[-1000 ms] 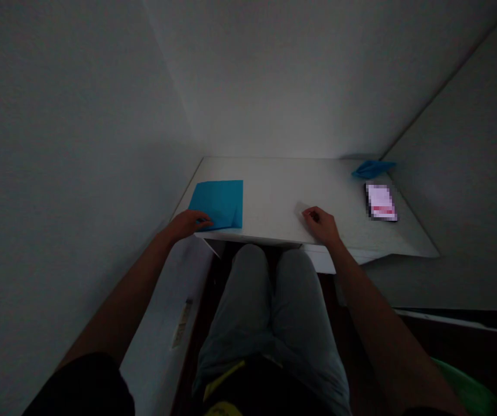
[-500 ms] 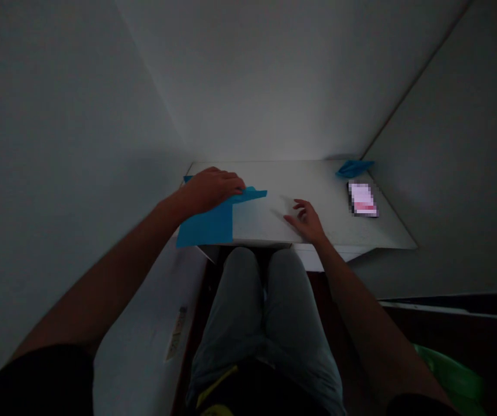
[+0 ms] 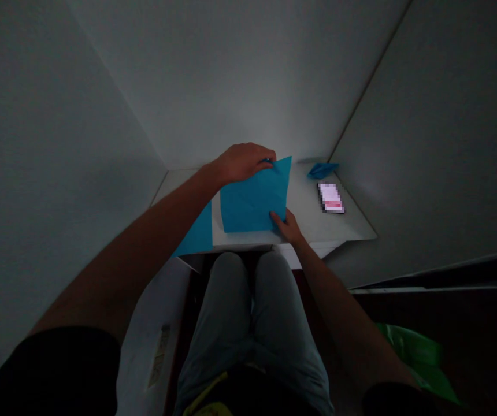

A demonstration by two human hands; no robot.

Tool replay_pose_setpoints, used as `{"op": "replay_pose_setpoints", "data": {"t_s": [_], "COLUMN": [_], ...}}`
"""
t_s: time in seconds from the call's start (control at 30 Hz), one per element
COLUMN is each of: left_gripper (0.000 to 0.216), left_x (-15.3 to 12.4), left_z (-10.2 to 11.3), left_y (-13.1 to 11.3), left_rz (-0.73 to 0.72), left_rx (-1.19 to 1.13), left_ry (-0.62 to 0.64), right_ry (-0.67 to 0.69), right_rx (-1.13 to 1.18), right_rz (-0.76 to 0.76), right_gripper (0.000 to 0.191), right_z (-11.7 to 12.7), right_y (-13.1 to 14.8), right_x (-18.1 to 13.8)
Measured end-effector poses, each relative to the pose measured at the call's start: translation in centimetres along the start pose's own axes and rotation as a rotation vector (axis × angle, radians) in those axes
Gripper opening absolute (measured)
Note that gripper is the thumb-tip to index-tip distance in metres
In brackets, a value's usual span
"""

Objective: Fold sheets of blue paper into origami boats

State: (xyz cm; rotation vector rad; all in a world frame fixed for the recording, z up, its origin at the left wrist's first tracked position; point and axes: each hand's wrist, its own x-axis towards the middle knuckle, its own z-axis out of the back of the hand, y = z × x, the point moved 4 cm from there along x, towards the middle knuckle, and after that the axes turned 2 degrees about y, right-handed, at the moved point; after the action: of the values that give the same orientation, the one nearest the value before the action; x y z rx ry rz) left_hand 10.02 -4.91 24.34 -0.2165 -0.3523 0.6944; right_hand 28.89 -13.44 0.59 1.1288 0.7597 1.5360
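Observation:
My left hand (image 3: 245,162) pinches the far edge of a blue paper sheet (image 3: 252,199) and holds it above the small white table (image 3: 313,225). Close to the table's near edge, my right hand (image 3: 289,226) grips the same sheet at its lower right corner. More blue paper (image 3: 196,238) lies on the table's left side, partly behind my left forearm. The room is dim.
A folded blue paper shape (image 3: 323,169) sits at the table's far right corner by the wall. A phone with a lit screen (image 3: 330,197) lies just in front of it. Walls close in on three sides. My knees are under the table; something green (image 3: 417,355) lies at lower right.
My left hand lifted a blue sheet off the pile at the left and carried it right to the table's middle. My right hand moved in and took its lower corner.

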Motion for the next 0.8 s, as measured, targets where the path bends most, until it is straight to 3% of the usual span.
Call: {"op": "replay_pose_setpoints", "data": {"t_s": [0.13, 0.23, 0.33, 0.4, 0.47, 0.5, 0.57, 0.6, 0.67, 0.8], "left_gripper": [0.032, 0.060, 0.100, 0.108, 0.099, 0.090, 0.077, 0.069, 0.054, 0.046], "left_x": [0.9, -0.2, -3.2, -6.3, -9.2, -10.2, -11.8, -12.4, -13.3, -14.4], "left_z": [-1.3, -1.2, -1.6, -3.7, -7.6, -10.1, -14.3, -15.8, -17.5, -17.9], "left_y": [0.9, 3.1, 7.3, 10.0, 11.5, 11.6, 10.7, 10.1, 9.4, 9.4], "left_rz": [0.010, 0.095, 0.333, 0.556, 0.749, 0.778, 0.723, 0.690, 0.687, 0.699], "left_rx": [0.111, 0.086, -0.011, -0.154, -0.416, -0.561, -0.769, -0.825, -0.857, -0.845], "left_ry": [-0.032, -0.130, -0.387, -0.519, -0.476, -0.368, -0.190, -0.162, -0.206, -0.261], "right_ry": [0.009, -0.056, -0.102, -0.119, -0.130, -0.136, -0.142, -0.140, -0.119, -0.054], "right_rx": [0.026, 0.026, 0.061, 0.092, 0.113, 0.120, 0.135, 0.142, 0.154, 0.195], "right_rz": [-0.104, -0.132, -0.141, -0.134, -0.131, -0.134, -0.137, -0.137, -0.139, -0.173], "right_gripper": [0.073, 0.073, 0.074, 0.076, 0.078, 0.078, 0.076, 0.075, 0.071, 0.067], "right_z": [-0.1, 0.3, 0.5, 0.6, 0.6, 0.6, 0.7, 0.8, 0.8, 0.5], "right_y": [-0.3, -0.5, -0.6, -0.7, -0.8, -0.8, -0.8, -0.8, -0.8, -1.0], "right_x": [0.0, 0.1, 0.2, 0.3, 0.3, 0.3, 0.3, 0.2, 0.2, 0.4]}}
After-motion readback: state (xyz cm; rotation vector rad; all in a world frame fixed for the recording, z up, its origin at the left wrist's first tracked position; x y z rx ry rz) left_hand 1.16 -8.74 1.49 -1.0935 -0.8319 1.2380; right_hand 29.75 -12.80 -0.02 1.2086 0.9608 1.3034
